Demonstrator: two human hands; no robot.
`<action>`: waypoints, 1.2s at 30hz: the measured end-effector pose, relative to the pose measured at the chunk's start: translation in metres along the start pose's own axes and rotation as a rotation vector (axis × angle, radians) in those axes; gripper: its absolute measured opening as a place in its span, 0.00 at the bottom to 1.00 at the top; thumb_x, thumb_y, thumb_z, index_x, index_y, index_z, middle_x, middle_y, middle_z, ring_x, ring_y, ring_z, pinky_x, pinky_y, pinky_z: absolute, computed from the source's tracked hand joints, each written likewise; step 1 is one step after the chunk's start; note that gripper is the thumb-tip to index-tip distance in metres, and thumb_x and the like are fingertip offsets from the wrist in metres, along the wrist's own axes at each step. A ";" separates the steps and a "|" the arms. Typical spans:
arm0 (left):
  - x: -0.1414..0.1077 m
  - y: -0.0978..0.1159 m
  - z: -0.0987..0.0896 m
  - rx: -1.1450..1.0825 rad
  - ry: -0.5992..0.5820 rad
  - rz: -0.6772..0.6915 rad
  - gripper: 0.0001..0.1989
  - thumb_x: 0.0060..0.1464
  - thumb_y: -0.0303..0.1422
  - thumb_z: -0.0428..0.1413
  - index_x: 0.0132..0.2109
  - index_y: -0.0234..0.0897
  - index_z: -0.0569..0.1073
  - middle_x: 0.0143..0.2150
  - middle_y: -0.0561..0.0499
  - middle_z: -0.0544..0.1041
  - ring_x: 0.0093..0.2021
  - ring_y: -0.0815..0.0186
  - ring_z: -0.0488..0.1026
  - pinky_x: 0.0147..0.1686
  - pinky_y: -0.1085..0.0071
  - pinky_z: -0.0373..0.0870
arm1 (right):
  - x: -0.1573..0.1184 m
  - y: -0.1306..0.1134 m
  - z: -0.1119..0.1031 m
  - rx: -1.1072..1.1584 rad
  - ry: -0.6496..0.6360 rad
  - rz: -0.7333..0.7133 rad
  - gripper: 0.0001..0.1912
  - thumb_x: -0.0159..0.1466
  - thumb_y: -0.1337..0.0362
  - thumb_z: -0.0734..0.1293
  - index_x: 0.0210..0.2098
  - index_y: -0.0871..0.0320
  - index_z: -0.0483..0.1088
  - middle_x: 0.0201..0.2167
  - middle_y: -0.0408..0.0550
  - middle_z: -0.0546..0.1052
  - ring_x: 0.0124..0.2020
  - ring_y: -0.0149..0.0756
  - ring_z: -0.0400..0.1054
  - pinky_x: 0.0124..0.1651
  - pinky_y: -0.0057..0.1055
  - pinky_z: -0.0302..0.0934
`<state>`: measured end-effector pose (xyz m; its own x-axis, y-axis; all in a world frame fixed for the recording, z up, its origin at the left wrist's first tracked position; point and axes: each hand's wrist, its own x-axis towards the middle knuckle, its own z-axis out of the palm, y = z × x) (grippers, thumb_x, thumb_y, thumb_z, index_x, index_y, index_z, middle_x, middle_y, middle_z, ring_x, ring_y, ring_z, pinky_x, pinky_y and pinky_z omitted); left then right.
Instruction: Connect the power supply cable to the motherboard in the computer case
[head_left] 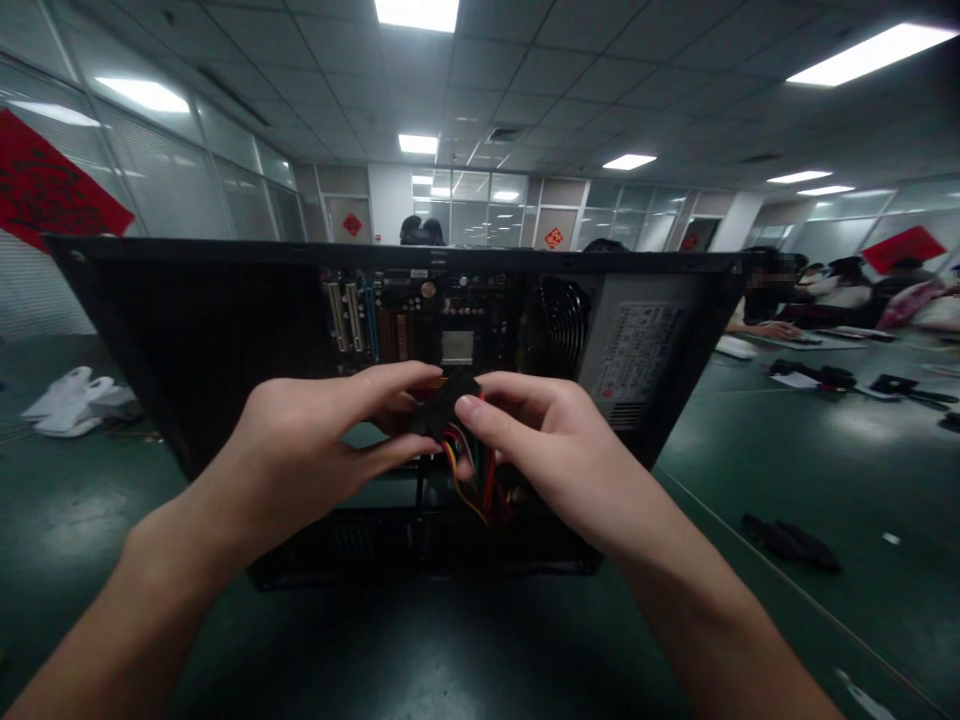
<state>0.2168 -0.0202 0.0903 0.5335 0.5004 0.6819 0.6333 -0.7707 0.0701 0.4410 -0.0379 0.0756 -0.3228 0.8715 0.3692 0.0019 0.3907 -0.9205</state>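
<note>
An open black computer case (420, 262) stands upright in front of me, with a motherboard (484, 300), a grey power supply (637, 335) and a dark round fan (559, 325) inside. At its middle, my left hand (337, 430) pinches a black connector (442, 405) between thumb and fingers. From the right, my right hand (544, 430) closes on the same connector, thumb on top. Red, yellow and black wires (472, 485) hang below it between the hands. The connector's far side is hidden by my fingers.
The case stands on a dark green table (750, 460). White plastic bags (75, 400) lie at the left. A black cloth-like item (791, 542) lies on the right, with dark objects (814, 375) beyond it. People sit in the right background, one hand (776, 330) on the table.
</note>
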 end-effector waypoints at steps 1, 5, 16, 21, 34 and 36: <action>0.000 0.001 0.001 0.011 -0.001 -0.011 0.20 0.64 0.46 0.59 0.60 0.49 0.76 0.50 0.55 0.85 0.44 0.63 0.84 0.47 0.72 0.79 | 0.000 0.000 0.001 -0.011 0.015 -0.009 0.19 0.66 0.47 0.71 0.42 0.58 0.79 0.31 0.45 0.80 0.33 0.35 0.74 0.34 0.28 0.68; -0.001 0.004 0.001 -0.016 -0.031 -0.069 0.22 0.63 0.50 0.58 0.61 0.53 0.75 0.50 0.56 0.85 0.49 0.59 0.83 0.52 0.69 0.78 | 0.002 0.000 0.003 -0.040 0.025 -0.017 0.19 0.66 0.47 0.71 0.40 0.57 0.80 0.33 0.45 0.80 0.36 0.37 0.73 0.36 0.29 0.67; -0.005 -0.001 0.006 0.059 0.006 0.038 0.14 0.66 0.44 0.57 0.54 0.48 0.79 0.49 0.52 0.85 0.52 0.59 0.82 0.55 0.67 0.78 | 0.003 0.012 0.014 -0.013 0.224 -0.119 0.24 0.65 0.51 0.72 0.58 0.52 0.74 0.36 0.46 0.80 0.38 0.40 0.76 0.40 0.34 0.72; -0.008 -0.006 0.012 0.174 0.050 0.130 0.12 0.69 0.38 0.52 0.49 0.44 0.80 0.49 0.49 0.85 0.52 0.60 0.82 0.58 0.65 0.77 | 0.008 0.021 0.009 -0.214 0.284 -0.307 0.18 0.72 0.54 0.64 0.57 0.52 0.77 0.49 0.50 0.81 0.56 0.45 0.73 0.58 0.41 0.70; 0.000 -0.066 0.088 0.122 0.174 0.251 0.10 0.66 0.29 0.57 0.51 0.37 0.81 0.49 0.46 0.85 0.48 0.58 0.83 0.52 0.63 0.80 | 0.043 0.099 -0.016 -1.263 0.225 -0.409 0.17 0.71 0.74 0.60 0.52 0.63 0.77 0.45 0.58 0.74 0.48 0.46 0.68 0.51 0.39 0.66; 0.002 -0.074 0.097 0.044 0.107 0.144 0.10 0.64 0.30 0.58 0.50 0.38 0.82 0.48 0.47 0.85 0.48 0.58 0.83 0.52 0.62 0.80 | 0.045 0.103 -0.022 -1.281 0.173 -0.236 0.15 0.70 0.76 0.60 0.47 0.62 0.78 0.45 0.57 0.74 0.48 0.44 0.68 0.50 0.36 0.65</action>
<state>0.2254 0.0759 0.0153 0.5594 0.3390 0.7564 0.5798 -0.8122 -0.0648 0.4474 0.0484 -0.0002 -0.3141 0.7332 0.6032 0.8848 0.4564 -0.0940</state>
